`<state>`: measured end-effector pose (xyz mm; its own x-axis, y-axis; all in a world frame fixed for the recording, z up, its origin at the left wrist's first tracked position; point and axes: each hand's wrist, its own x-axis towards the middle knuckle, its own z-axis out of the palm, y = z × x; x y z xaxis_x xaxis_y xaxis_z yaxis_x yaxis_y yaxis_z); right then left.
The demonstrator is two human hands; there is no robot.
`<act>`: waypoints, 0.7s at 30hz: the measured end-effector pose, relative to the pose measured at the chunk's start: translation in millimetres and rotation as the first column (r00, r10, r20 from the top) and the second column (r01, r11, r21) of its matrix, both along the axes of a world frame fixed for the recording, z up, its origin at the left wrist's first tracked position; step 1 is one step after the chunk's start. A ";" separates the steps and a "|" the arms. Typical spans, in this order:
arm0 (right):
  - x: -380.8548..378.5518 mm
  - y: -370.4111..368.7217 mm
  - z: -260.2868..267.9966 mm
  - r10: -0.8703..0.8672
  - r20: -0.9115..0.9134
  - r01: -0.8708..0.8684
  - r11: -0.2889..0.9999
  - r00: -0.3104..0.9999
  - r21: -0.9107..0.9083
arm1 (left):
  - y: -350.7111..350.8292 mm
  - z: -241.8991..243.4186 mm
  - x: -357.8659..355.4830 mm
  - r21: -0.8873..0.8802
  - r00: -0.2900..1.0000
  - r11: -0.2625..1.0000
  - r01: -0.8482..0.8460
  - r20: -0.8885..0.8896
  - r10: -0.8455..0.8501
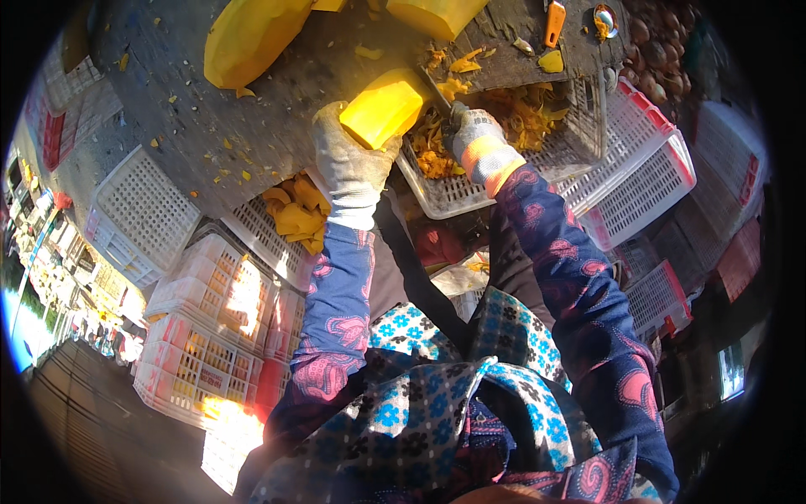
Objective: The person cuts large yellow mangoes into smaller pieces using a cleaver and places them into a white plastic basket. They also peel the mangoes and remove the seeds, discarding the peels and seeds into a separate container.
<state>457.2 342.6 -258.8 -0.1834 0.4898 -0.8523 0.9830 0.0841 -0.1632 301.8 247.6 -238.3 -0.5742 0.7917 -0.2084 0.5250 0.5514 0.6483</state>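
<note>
My left hand [354,151], in a soiled work glove, grips a peeled yellow piece of pumpkin or squash [385,108] by its near end. The piece is tilted, its far end up to the right. In my right hand [475,129], gloved with an orange and white cuff, is a knife [434,90] with a dark handle. Its blade lies along the right end of the piece; whether it touches is hard to tell. Just below the knife, a plastic crate [434,205] holds orange peelings [434,160]. The piece is over the near edge of the wooden table [189,126].
Large peeled squash pieces [252,41] lie at the table's far side. An orange-handled peeler [554,24] and a spoon [604,22] lie far right, near a pile of onions [655,53]. Stacked crates [201,334] stand left; another crate [252,223] holds cut pieces [299,211].
</note>
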 end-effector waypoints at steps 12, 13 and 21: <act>55.7 -30.5 -1.0 -0.042 -0.173 0.076 0.978 0.984 0.195 | -34.7 -32.7 -1.7 -0.164 0.996 0.983 0.084 -0.002 -0.086; 60.4 -34.5 -4.3 -0.124 -0.252 0.167 0.973 0.960 0.159 | -34.4 -33.4 -3.3 -0.170 0.994 0.980 0.104 -0.024 -0.110; 52.0 -34.6 32.6 -0.068 -0.370 0.177 0.946 0.927 0.271 | -32.7 -41.8 -7.0 -0.221 0.975 0.950 0.222 0.073 -0.211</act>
